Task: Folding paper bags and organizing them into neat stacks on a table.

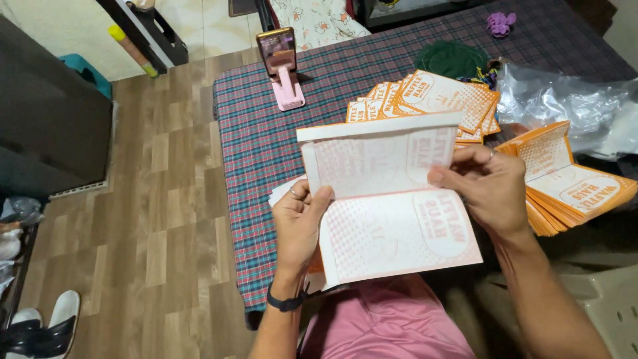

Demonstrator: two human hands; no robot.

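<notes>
Tablecloth (266, 143) in a dark plaid covers the table that fills the middle of the scene, with wood-pattern flooring (166, 219) to the left and a crumpled clear plastic bag (565, 106) at the far right. On the cloth, a fanned spread of orange-and-white printed sheets (432, 96) lies far from the person, and a neater stack of folded orange sheets (571, 193) sits to the right, just beside the right forearm. A pink phone stand (287, 83) with a phone upright in it stands at the far left of the table. Near the person, over the lap, a single paper sheet (389, 199) is held up, its pale reverse side showing, bent along a crease across its middle. The left hand (299, 223) grips its left edge, thumb pressed on the paper; the right hand (488, 186) pinches the upper half at the right, fingers closed on it. Judging by this, the folding step is under way, and finishing it would call for pressing the crease flat with edges aligned.
</notes>
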